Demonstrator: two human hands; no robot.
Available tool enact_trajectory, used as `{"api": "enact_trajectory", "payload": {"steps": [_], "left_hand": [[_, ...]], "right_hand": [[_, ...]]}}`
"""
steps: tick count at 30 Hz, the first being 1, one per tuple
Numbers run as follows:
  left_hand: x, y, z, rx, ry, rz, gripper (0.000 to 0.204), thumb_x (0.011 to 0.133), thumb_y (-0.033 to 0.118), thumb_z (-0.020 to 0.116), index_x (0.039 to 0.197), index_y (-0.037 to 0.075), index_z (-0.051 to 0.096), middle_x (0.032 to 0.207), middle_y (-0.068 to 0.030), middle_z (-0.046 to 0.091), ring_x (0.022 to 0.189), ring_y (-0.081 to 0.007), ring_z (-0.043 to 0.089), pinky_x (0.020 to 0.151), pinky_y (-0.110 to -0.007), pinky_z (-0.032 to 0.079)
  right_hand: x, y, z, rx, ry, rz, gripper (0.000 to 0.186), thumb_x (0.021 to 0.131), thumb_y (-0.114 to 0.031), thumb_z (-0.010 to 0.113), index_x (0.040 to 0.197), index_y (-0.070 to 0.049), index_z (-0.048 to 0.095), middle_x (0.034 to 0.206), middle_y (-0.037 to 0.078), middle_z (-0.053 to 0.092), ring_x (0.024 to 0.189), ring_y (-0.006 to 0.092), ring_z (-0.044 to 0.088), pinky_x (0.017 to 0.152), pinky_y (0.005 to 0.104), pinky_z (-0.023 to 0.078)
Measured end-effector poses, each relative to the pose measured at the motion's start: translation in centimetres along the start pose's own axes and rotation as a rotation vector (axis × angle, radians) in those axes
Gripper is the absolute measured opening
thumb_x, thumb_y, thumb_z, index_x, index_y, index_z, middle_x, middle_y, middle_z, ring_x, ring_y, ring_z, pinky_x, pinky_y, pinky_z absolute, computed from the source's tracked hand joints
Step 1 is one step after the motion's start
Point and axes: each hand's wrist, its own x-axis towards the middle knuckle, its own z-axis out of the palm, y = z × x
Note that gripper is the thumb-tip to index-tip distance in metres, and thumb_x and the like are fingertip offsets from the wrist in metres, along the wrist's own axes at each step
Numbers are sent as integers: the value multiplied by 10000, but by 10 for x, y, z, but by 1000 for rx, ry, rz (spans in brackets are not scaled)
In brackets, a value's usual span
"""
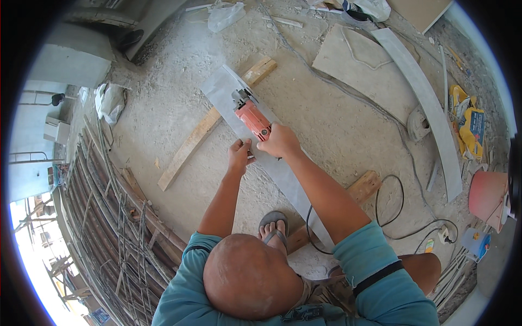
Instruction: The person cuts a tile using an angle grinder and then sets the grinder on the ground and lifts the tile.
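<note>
The red angle grinder (254, 119) is on or just above the grey board (283, 173), its metal head pointing away from the person. Nearest to the body, the foot (273, 228) in an open sandal stands beside the board, so a dropped tool or broken piece could hurt the toes. The black cable (403, 197) makes a loop to the right; it could catch a step and pull at the grinder. There also lies the near wooden beam (367, 186) under the board; if it shifts, the board may tilt. Farther forward, the right hand (280, 140) is wrapped around the tool's rear, and the left hand (238, 156) has bent fingers at the board's left edge; I cannot tell what they pinch. With one hand only on the tool, a sudden kick could, I think, turn it toward those bare fingers. Whether a disc spins, I cannot see. Farthest, the board crosses the far wooden beam (193, 145); strong pressing between the two beams could perhaps crack it.
</note>
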Motion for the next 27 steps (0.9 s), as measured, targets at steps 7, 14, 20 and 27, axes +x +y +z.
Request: {"api": "enact_trajectory", "payload": {"steps": [7,14,20,27], "left_hand": [[0,0,-2,6,17,-9,225,956,276,593,1037,66,605,891,-13,631,732,-126,630,652,-332,557],[-4,3,2,6,10,-28,228,952,327,602,1018,108,593,868,20,611,735,-111,596,676,-332,523],[-3,2,1,-11,10,-18,223,959,279,590,1038,70,606,891,-8,624,744,-133,625,685,-351,557],[-4,4,2,-9,3,-23,234,955,276,596,1061,67,601,908,-11,619,738,-133,623,687,-347,558]], "right_hand": [[-8,3,0,10,27,-2,539,622,-300,764,1026,18,599,913,220,688,877,368,684,769,431,550],[-14,11,0,34,21,7,524,620,-294,759,1013,15,603,920,219,688,881,371,682,780,430,546],[-23,17,0,41,3,32,526,626,-298,758,1017,15,599,931,219,687,887,374,680,786,431,543],[-18,15,-3,5,-11,12,544,627,-309,766,1028,16,595,949,220,685,899,370,679,788,428,543]]}}
